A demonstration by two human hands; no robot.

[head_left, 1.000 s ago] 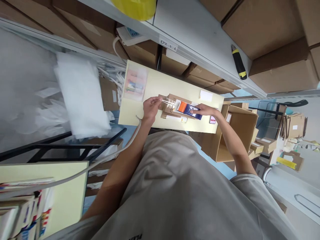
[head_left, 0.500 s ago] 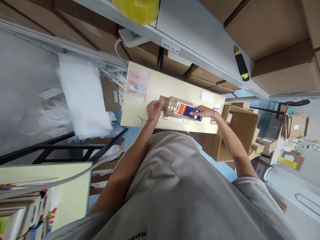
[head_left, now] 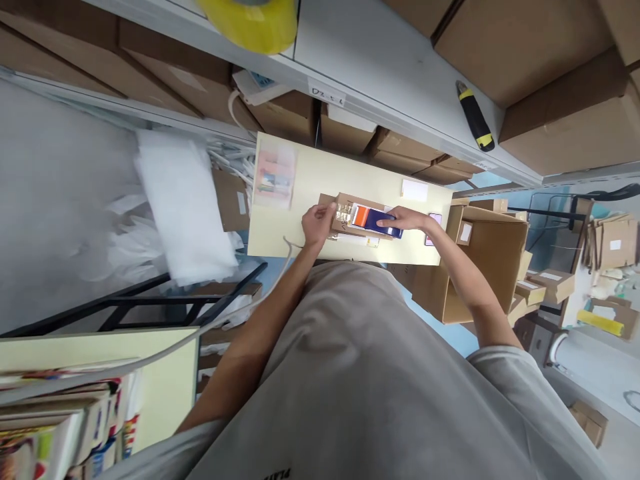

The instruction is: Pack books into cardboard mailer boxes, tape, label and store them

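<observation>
On the pale yellow table lies a small cardboard box, with shiny clear packing tape at its left end. My right hand is closed around the dark blue body of a tape dispenser, whose orange part points left over the box top. At the box's left end is my left hand, its fingers pinched together at the edge where the tape comes down. The fingertips partly hide the tape's end there. A brown cardboard flap sticks out beside these fingers.
A phone and a white label stack lie on the table. To the right stands a large open carton. The shelf above holds a utility knife and a yellow tape roll. A grey cable crosses at left.
My left hand has moved right and in against the box's left end, closing the gap the tape spanned. The dispenser stays over the box in my right hand. The camera view has shifted slightly.
</observation>
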